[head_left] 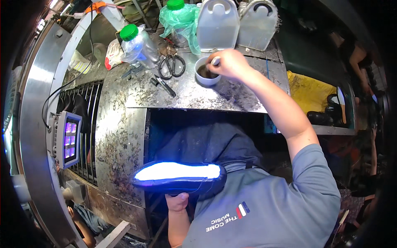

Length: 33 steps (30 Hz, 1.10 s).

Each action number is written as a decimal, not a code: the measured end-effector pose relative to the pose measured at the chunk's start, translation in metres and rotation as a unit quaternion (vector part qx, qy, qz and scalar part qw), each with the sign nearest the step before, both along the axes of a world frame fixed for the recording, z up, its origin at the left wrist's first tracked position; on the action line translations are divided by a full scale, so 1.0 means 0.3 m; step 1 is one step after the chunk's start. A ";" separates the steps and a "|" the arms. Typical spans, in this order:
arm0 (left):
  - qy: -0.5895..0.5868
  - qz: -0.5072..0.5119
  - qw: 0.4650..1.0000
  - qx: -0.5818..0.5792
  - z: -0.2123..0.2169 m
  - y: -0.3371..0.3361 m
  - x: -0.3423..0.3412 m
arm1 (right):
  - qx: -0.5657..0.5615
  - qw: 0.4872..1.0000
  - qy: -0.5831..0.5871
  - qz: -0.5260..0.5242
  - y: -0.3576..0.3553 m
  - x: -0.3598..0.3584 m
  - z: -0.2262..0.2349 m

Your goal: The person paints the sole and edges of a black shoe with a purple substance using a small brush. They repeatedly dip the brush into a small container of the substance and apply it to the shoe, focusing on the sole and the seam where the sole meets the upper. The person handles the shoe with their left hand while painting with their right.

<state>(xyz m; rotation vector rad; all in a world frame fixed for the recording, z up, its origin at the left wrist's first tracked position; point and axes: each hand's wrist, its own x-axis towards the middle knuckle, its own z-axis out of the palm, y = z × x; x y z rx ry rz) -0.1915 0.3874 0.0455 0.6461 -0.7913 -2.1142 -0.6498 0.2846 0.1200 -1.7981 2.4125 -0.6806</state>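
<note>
A black shoe point(180, 175) lies sideways in front of my body, its pale underside turned up and glowing bright white-blue. My left hand point(178, 201) grips it from beneath, with most of the fingers hidden behind the shoe. Over the bench my right hand point(230, 64) is closed round a white-ended handle point(215, 61); the tool's lower end is down in a white bowl point(208, 81) and cannot be made out. Dark contents show inside the bowl. Left of it, black-handled scissors point(171, 67) and a black marker pen point(165, 85) rest on the stained metal bench.
Green-capped jars point(142, 45) wrapped in plastic and two translucent containers point(218, 25) stand along the back. A lit purple lamp point(69, 139) is at the left, beside a barred rack point(92, 136). Yellow sheeting point(310, 91) lies at the right near dark shoes point(320, 118). Other people are at the edges.
</note>
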 end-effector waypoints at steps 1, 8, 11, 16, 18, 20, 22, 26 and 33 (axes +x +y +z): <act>-0.026 0.001 0.999 -0.045 0.056 -0.009 -0.020 | -0.030 0.999 -0.020 -0.004 0.013 0.007 0.039; -0.454 -0.115 0.710 -0.526 0.398 -0.144 -0.182 | -0.177 0.980 -0.058 0.066 0.099 0.023 0.065; -0.471 0.115 0.531 -0.695 0.268 -0.151 -0.144 | -0.104 0.992 -0.063 0.041 0.112 0.019 0.035; -0.399 0.055 0.510 -0.760 0.364 -0.204 -0.063 | -0.192 0.974 -0.111 0.052 0.145 0.080 0.089; -0.410 0.029 0.487 -0.770 0.383 -0.212 -0.054 | -0.081 0.992 -0.096 0.026 0.148 0.052 0.037; -0.414 0.007 0.454 -0.789 0.403 -0.224 -0.043 | -0.164 0.979 -0.111 0.054 0.168 0.040 0.015; -0.416 -0.004 0.449 -0.791 0.418 -0.220 -0.031 | -0.191 0.959 -0.197 0.074 0.201 0.070 0.053; -0.408 -0.025 0.433 -0.803 0.430 -0.232 -0.027 | -0.183 0.923 -0.317 0.119 0.270 0.124 0.079; -0.408 -0.079 0.396 -0.819 0.490 -0.239 -0.011 | -0.060 0.834 -0.486 0.253 0.342 0.353 0.154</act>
